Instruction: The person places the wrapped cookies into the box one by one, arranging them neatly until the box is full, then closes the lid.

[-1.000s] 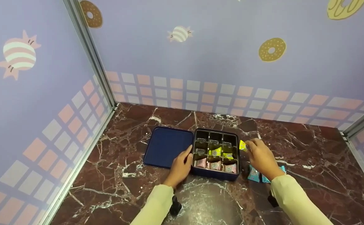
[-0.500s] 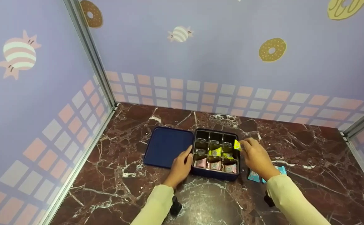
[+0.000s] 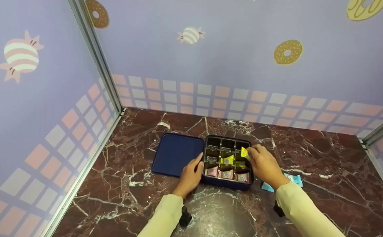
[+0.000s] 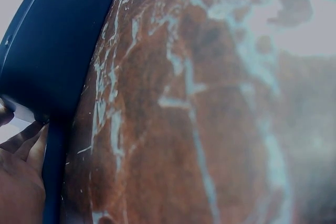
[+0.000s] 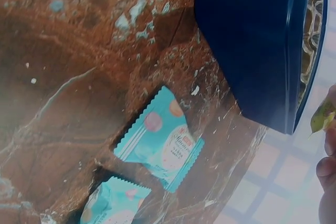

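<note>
A dark blue box (image 3: pixel 227 183) holds a divided tray with several compartments. Pink-wrapped candies (image 3: pixel 226 174) fill its near row, and yellow-wrapped candies (image 3: pixel 227 160) lie in the middle and right of the middle row. My right hand (image 3: pixel 266 166) pinches another yellow-wrapped candy (image 3: pixel 244 152) above the box's right side; the right wrist view catches part of this candy (image 5: pixel 323 116) at its right edge. My left hand (image 3: pixel 190 176) rests against the box's left side, its fingers fairly straight; in the left wrist view the fingers (image 4: pixel 37 148) touch the blue wall (image 4: pixel 58 40).
The blue lid (image 3: pixel 177 154) lies flat to the left, alongside the box. Two blue-wrapped candies, one (image 5: pixel 163 142) fully seen in the right wrist view, lie on the marble table (image 3: pixel 138 200) right of the box. Patterned walls (image 3: pixel 230 59) stand behind and at the sides.
My right hand has moved left with the yellow-wrapped candy, from beside the box to over its right compartments. The left hand and the box stay in place.
</note>
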Demonstrator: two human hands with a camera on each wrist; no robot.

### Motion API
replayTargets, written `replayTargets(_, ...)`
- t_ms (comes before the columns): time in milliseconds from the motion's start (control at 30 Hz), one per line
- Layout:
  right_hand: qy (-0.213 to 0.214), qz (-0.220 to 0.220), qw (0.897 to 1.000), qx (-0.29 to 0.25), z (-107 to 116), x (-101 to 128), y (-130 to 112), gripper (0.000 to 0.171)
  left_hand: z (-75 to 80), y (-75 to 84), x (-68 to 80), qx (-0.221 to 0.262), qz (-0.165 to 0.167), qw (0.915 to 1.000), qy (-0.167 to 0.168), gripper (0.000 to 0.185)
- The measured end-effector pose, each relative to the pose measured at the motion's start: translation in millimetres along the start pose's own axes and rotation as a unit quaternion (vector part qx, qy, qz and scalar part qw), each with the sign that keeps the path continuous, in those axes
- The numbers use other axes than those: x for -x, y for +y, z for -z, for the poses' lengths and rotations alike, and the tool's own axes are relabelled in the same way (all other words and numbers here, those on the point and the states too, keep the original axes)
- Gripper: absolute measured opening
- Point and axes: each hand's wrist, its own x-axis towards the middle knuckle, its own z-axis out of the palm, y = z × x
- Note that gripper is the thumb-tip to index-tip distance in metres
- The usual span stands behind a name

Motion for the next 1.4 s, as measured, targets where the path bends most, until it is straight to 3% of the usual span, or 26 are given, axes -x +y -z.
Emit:
replayTargets(267,-0.006,0.007,1.0,-0.008,-4.5,-5.9,-8.1,0.028,-1.1,-1.9,-1.0,-0.008,-0.014,0.9999,0.006,0.045)
replayTargets(933,-0.018,0.018,1.0,-0.003,-11.3,-16.6,-25.1,0.029,0.5,-0.8,-0.3,-0.004,-0.004,1.0,-0.004,0.045)
replayTargets(1400,0.015,0.06,0.998,-0.005,-19.4,-25.5,-34.3,0.029,0.9,-2.6,-2.2,-0.006,-0.006,1.0,-0.005,0.045)
